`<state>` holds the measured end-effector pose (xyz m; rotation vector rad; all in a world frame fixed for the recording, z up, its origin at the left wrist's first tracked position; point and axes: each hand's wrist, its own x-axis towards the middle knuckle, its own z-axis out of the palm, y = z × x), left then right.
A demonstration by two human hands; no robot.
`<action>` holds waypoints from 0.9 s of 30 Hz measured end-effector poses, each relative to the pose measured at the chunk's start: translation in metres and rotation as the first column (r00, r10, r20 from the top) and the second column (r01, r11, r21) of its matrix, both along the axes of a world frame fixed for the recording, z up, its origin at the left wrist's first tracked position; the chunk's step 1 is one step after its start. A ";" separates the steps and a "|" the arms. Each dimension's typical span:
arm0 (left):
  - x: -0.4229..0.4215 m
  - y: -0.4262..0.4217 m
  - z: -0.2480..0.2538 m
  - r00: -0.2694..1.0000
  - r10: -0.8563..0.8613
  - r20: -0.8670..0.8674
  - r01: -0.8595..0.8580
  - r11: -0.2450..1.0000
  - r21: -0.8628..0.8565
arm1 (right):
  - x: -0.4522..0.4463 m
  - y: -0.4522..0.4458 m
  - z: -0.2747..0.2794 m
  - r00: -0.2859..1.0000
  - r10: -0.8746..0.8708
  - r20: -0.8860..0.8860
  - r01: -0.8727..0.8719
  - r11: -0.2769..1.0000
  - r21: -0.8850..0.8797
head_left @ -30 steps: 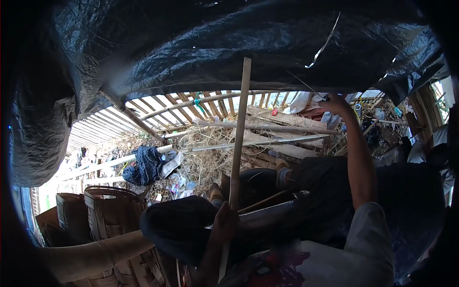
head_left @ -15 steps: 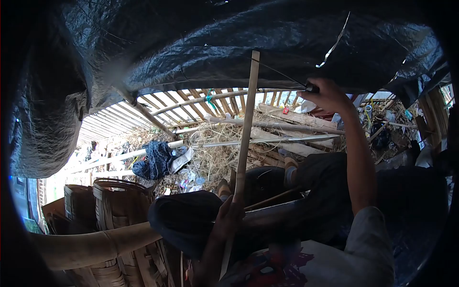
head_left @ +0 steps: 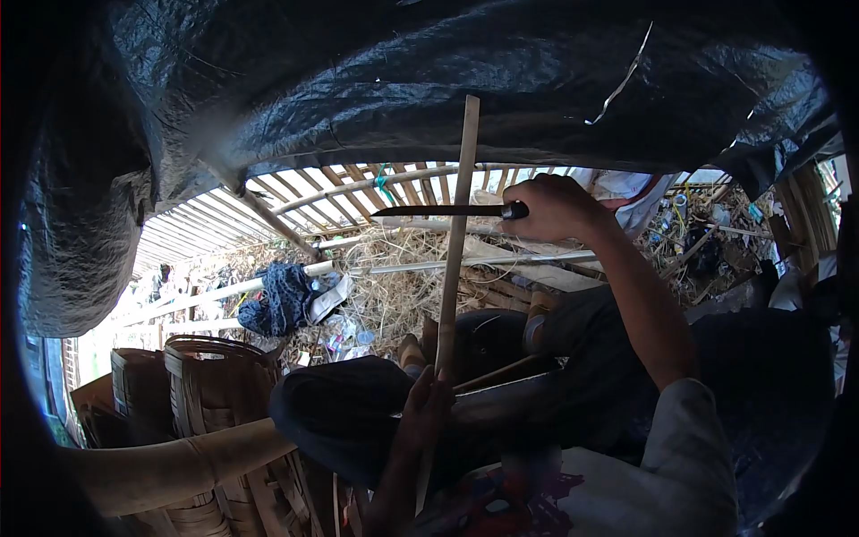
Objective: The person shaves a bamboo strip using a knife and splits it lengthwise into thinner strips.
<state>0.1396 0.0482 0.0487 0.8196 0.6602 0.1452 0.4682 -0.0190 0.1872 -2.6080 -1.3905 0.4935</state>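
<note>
My left hand (head_left: pixel 428 403) is closed around the lower part of a long flat bamboo strip (head_left: pixel 457 233), which stands nearly upright in front of me. My right hand (head_left: pixel 553 208) grips the dark handle of a knife (head_left: pixel 438 211). The blade points left and lies level across the upper half of the strip; whether it touches the strip I cannot tell. Below the hands are my bent legs in dark trousers (head_left: pixel 340 412).
Black plastic sheeting (head_left: pixel 501 80) hangs above a slatted bamboo fence (head_left: pixel 340 192). Dry shavings (head_left: pixel 403 282) and litter cover the ground beyond my feet. Dark blue cloth (head_left: pixel 277 300) lies left. Woven baskets (head_left: pixel 215 394) and a thick bamboo pole (head_left: pixel 188 470) are nearer.
My right hand has moved left and down from the upper right, bringing the knife across the strip. The blade has swung to level. My left hand keeps its hold on the strip.
</note>
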 end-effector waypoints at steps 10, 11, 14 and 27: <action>0.013 -0.004 0.017 0.956 -0.112 -0.270 0.282 0.596 0.752 | -0.001 0.026 -0.011 0.991 0.127 -0.027 -0.130 0.983 -0.130; 0.018 -0.004 0.017 0.949 -0.140 -0.282 0.307 0.611 0.730 | 0.030 0.022 -0.026 0.974 0.110 0.199 -0.115 0.993 0.013; 0.005 -0.013 0.014 0.926 -0.161 -0.342 0.375 0.509 0.775 | 0.071 -0.008 -0.018 0.820 -0.271 0.504 0.186 0.959 0.213; 0.007 0.003 0.017 0.975 0.078 -0.209 0.114 0.629 0.769 | 0.004 -0.098 0.062 0.992 0.041 0.119 0.011 0.915 -0.404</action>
